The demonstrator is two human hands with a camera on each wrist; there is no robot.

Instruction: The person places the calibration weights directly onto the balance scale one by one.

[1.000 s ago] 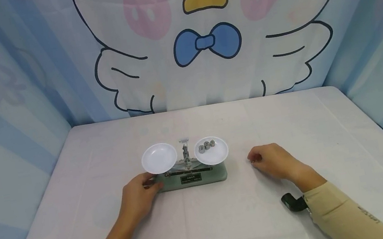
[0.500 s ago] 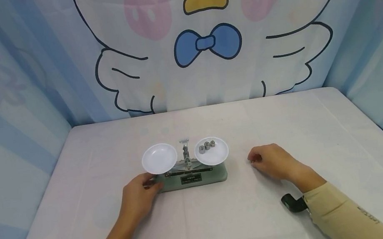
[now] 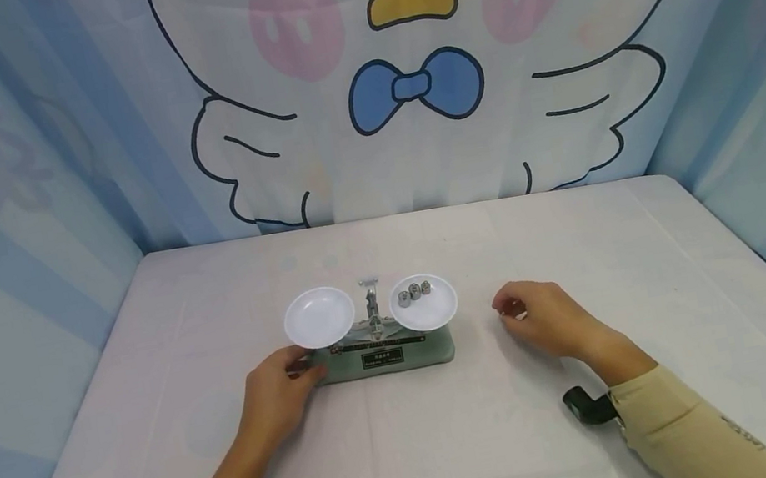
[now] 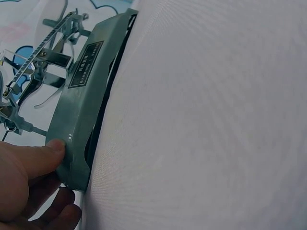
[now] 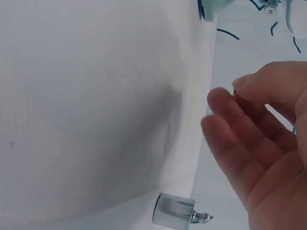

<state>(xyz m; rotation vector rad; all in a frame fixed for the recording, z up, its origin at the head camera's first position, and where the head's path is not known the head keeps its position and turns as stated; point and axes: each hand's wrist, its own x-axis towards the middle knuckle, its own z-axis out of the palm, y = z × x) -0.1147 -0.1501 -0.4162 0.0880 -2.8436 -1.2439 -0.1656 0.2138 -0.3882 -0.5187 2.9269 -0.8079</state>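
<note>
Left hand (image 3: 278, 396) gripping scale base (image 3: 390, 353); right hand (image 3: 549, 321) loosely curled, raised.

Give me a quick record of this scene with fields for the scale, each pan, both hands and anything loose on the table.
scale: green balance scale on the white table
left pan: white pan, nothing in it
right pan: white pan holding three small metal weights
left hand: left hand holds the scale's left end, thumb on the base's front face
right hand: right hand right of the scale, apart from it, fingers loosely curled, holding nothing
loose item: one metal weight on the table near the right hand, seen from the right wrist
</note>
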